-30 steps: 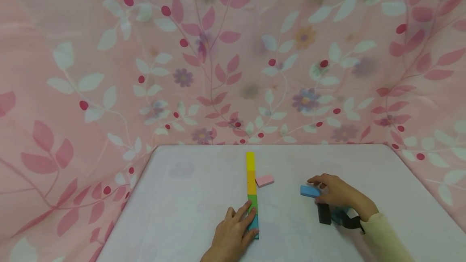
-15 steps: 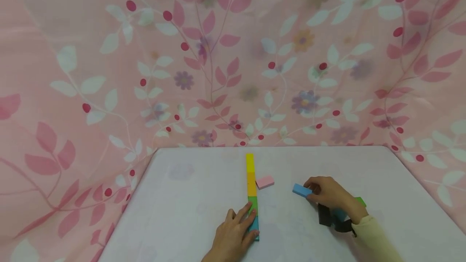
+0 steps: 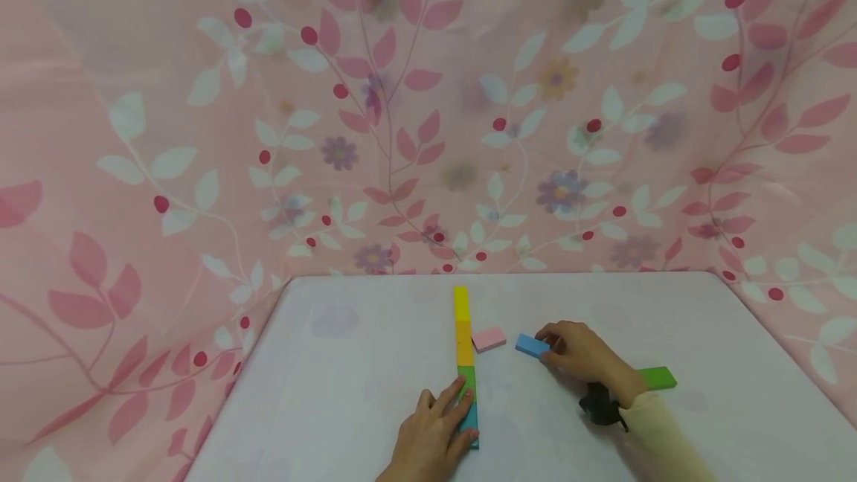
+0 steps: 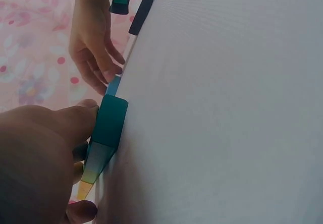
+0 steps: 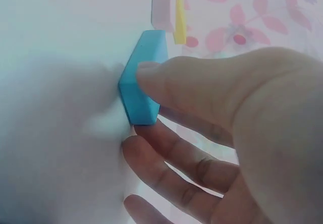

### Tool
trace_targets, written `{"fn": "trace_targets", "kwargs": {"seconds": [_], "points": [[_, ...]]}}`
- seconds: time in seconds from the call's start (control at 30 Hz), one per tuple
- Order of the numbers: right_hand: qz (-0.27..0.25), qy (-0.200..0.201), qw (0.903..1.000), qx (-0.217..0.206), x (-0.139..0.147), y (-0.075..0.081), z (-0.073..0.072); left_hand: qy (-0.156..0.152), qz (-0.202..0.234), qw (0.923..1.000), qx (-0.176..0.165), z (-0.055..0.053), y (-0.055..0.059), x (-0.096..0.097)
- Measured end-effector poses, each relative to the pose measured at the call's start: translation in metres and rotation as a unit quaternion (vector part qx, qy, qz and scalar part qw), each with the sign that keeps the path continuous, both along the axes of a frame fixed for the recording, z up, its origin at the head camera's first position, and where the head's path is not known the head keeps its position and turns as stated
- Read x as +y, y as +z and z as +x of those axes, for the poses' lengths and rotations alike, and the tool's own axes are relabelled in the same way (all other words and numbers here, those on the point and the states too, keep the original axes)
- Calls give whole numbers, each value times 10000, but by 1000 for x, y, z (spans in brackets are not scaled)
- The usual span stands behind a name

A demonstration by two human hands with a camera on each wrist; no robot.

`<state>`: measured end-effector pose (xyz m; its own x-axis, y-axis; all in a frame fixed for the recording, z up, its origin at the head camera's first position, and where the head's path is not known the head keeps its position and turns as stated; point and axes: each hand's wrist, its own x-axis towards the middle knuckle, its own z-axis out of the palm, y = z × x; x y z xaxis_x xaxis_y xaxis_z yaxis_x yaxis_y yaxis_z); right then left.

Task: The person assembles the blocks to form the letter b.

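Blue block [image 3: 531, 346], in the head view: your right hand [image 3: 581, 352] has brought it leftward, near but apart from the pink block [image 3: 490, 339], so it seems closer to joining the row of blocks [image 3: 464, 342]. Your left hand [image 3: 427, 434] stays with fingers laid out along the row's near end. Left wrist view: your thumb touches the teal block [image 4: 110, 118]. Right wrist view: you pinch the blue block, thumb on one face, other fingers curved.

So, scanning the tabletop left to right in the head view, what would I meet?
Left grip → end-to-end line of blocks under its fingers → pink block → blue block → right grip holding it → separate green block.
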<state>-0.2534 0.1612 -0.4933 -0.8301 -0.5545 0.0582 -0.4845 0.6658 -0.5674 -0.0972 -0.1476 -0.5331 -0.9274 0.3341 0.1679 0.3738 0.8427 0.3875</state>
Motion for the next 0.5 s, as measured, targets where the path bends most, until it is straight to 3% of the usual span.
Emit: {"fn": "trace_targets", "kwargs": {"seconds": [0.2,0.5], "points": [[-75,63,9998,188,-8,-3,-2,9,-9,9999,155,2,0,0],[-47,-7,9997,223,-14,-6,-3,52,15,10000,-12,1,3,1]]}}
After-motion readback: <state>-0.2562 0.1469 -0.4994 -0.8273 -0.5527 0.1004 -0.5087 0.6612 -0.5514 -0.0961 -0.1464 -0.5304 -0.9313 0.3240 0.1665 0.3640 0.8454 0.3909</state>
